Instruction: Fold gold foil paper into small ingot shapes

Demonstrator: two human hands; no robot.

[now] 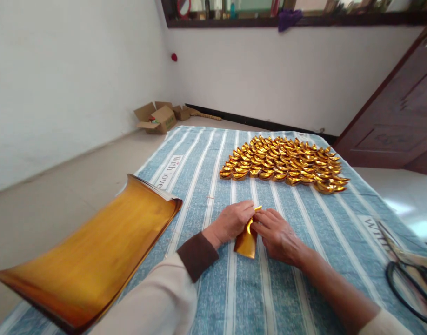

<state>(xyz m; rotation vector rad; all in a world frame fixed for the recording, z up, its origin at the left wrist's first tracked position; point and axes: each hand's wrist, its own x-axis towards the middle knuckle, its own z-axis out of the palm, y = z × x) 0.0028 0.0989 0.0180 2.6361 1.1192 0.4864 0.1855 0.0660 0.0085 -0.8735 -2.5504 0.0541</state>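
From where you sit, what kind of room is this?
Probably a room in a home: a striped bedsheet spread as a work surface, cardboard boxes on the bare floor, a wooden door.

A blue-and-white striped cloth [213, 288] covers what seems to be a bed. On it lie a spread of folded gold paper ingots [283, 164], a stack of gold sheets [88, 260] at the left, and black scissors [410, 279] at the right edge.

"With love", apparently, on the striped cloth [213, 153]
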